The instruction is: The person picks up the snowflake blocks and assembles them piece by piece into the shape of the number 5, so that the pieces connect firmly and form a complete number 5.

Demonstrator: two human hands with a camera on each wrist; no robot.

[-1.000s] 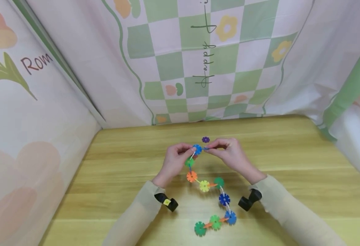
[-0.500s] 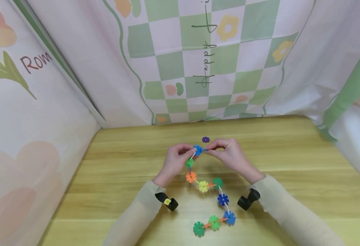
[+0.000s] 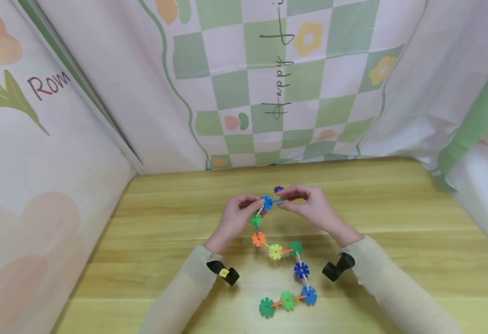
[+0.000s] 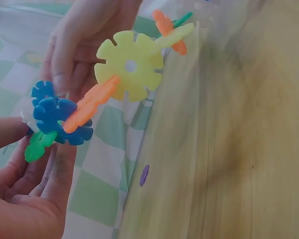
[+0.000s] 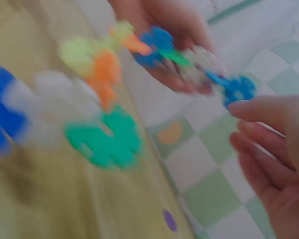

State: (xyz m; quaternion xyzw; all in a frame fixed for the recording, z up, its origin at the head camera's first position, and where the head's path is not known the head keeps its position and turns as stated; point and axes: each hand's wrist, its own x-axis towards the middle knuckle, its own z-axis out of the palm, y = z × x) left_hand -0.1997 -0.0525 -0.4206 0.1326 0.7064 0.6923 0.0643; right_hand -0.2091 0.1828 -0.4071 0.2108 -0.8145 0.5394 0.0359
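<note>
A winding chain of notched snowflake building discs hangs from my left hand (image 3: 237, 215), whose thumb and fingers pinch it by a blue disc (image 3: 266, 202) near its upper end. Another blue disc (image 5: 241, 89) is fitted edgewise beyond that one. My right hand (image 3: 314, 208) is around this end disc, its index fingertip lifted off and a fingertip right at the rim. Down the chain come an orange disc (image 3: 258, 239), a yellow disc (image 3: 275, 252) and a dark blue disc (image 3: 301, 270), ending in a green disc (image 3: 267, 307).
A loose purple disc (image 3: 278, 189) lies on the wooden table (image 3: 177, 208), just behind the right fingers and partly covered by them. White and green checked fabric (image 3: 264, 83) stands along the table's back edge, with printed fabric at both sides.
The right fingers have parted slightly and risen, so more of the end disc shows and the purple disc is partly covered. The chain has drifted a little left.
</note>
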